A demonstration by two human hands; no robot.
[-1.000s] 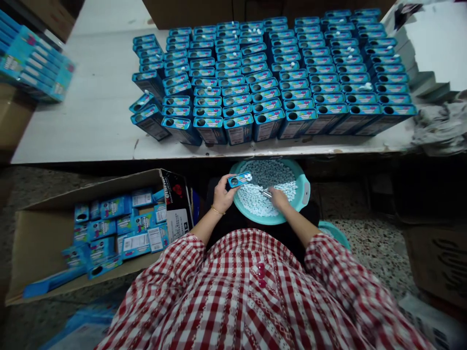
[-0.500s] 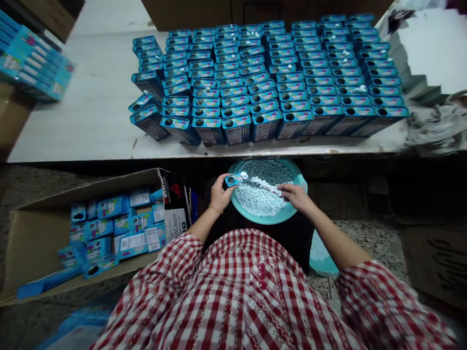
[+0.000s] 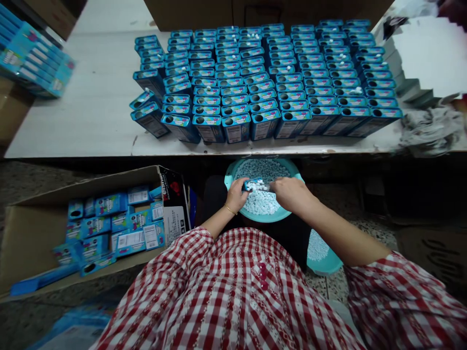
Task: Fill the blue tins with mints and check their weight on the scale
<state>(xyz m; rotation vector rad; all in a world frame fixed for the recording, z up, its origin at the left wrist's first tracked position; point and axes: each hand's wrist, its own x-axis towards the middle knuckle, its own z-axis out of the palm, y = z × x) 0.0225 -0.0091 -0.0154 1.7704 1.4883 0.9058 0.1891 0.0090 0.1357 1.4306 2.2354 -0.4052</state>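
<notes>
My left hand [image 3: 236, 197] is closed around a small blue candy box [image 3: 248, 185], held above the turquoise basin [image 3: 279, 217]. White candies are heaped at the box's top and partly cover it. My right hand [image 3: 294, 194] grips what looks like a narrow scoop [image 3: 270, 188]; its tip meets the box, and candies lie along it. Most of the scoop is hidden by my fingers and the candies. Below both hands, the basin holds a mass of small white candies [image 3: 263, 203].
Rows of blue boxes [image 3: 237, 127] stand upright on the white table [image 3: 95, 116]. At lower left, a cardboard carton [image 3: 32, 233] holds more boxes. A second turquoise basin [image 3: 324, 266] with candies is on the floor at right. White cartons [image 3: 430, 53] are stacked at right.
My left hand has moved right with the box, further over the basin. My right hand has turned and brought the candy-laden scoop against the box's top.
</notes>
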